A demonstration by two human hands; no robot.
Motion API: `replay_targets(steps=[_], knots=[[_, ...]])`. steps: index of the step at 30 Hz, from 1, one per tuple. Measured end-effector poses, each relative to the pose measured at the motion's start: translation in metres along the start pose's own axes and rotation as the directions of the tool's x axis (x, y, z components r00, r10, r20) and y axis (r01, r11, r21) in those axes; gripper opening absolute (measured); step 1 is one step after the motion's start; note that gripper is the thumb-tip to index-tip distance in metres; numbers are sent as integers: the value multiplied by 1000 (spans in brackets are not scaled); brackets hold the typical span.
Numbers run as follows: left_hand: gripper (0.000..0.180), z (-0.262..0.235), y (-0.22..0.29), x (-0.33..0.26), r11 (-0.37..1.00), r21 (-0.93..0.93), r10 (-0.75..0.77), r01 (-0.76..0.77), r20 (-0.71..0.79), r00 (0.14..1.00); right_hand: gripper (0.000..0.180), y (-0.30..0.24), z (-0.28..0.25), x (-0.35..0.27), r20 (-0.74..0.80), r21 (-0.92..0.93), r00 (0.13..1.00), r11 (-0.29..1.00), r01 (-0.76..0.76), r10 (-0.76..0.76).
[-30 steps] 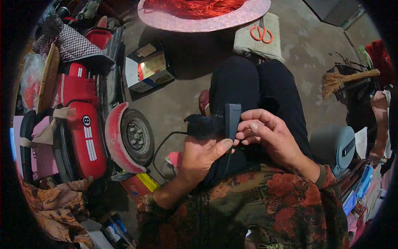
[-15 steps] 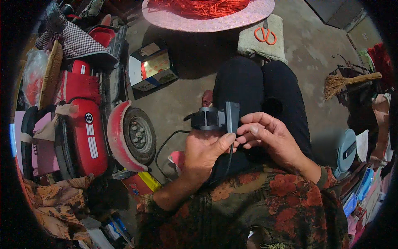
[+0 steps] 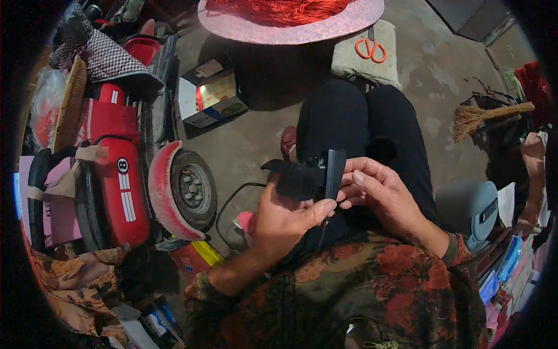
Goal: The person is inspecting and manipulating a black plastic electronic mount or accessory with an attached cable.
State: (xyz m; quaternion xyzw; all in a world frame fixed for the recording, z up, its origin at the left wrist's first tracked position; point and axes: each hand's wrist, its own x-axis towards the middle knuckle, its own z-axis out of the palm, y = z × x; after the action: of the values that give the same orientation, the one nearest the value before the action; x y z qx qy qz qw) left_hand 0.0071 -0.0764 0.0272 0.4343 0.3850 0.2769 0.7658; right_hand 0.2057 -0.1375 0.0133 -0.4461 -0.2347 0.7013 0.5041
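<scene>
My left hand (image 3: 285, 212) is closed round a black strapped device (image 3: 299, 179) above my lap, its thumb pressed on the lower end of the flat slab at the device's right side. A dark strap end sticks out to the left. My right hand (image 3: 389, 195) is beside the slab with loosely bent fingers, thumb apart from the forefinger and nothing visible between them. Whether its fingertips touch the slab I cannot tell. A thin black cable (image 3: 224, 205) curves down left of my left hand. My left fingers are partly hidden behind the device.
Ahead stands a wide pink-rimmed tray (image 3: 279, 36) of red strands. Orange-handled scissors (image 3: 371, 50) lie on a cloth-covered stool (image 3: 343, 61). On the left are an open carton (image 3: 212, 96) and a red ride-on toy car (image 3: 125, 200); a straw broom (image 3: 488, 116) lies right.
The device has turned in my left hand, so its strap covers the ringed part seen before, and the slab has shifted slightly right and down. My right hand stays close beside it.
</scene>
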Motion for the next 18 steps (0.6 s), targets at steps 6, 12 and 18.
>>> replay_targets(steps=[6,12,18], knots=[[56,-1,-3,-9,754,545,412,-366,42,910,42,-1,0,-3,33,71,995,993,-96,93],[56,-7,-10,-11,329,753,636,-570,269,723,41,-2,-2,-3,59,-18,991,993,-121,121],[37,-19,-18,-13,-77,796,678,-600,483,554,39,0,0,-3,45,18,991,992,-129,128]])
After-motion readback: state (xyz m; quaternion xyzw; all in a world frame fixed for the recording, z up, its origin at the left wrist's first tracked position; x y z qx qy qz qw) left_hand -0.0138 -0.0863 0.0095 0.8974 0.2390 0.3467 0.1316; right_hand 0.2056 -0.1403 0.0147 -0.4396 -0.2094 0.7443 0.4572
